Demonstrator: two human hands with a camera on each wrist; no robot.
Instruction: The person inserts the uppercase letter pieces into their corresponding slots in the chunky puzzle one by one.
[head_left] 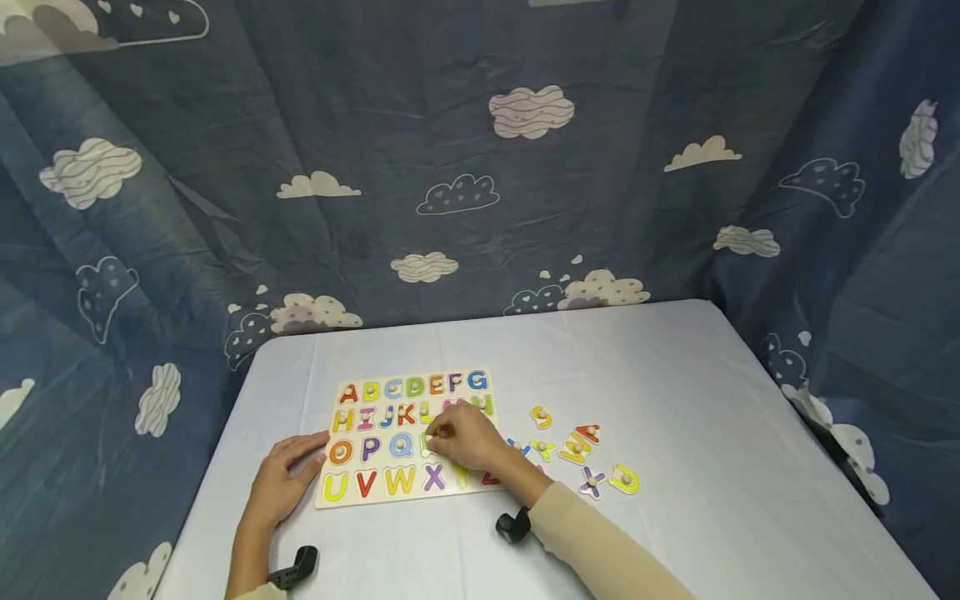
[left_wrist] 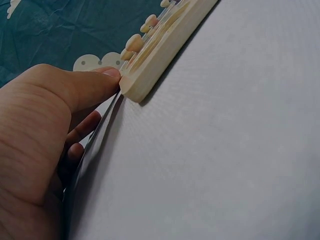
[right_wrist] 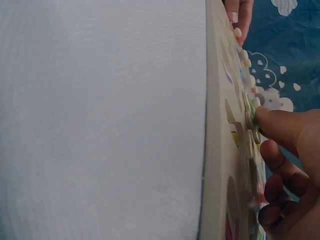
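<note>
A wooden alphabet puzzle board lies on the table, with coloured knobbed letters in its upper rows. My right hand is over the third row, just right of the blue Q. Between its thumb and fingers it pinches a green letter piece, seen edge-on close over the board in the right wrist view; its shape is mostly hidden. At the board's left edge my left hand rests with fingers extended. Its thumb touches the board's corner in the left wrist view.
Loose letter pieces lie right of the board: a yellow S, a yellow-green Y, a yellow W, a red V, a purple X and a yellow U. A cloud-patterned curtain surrounds the white table.
</note>
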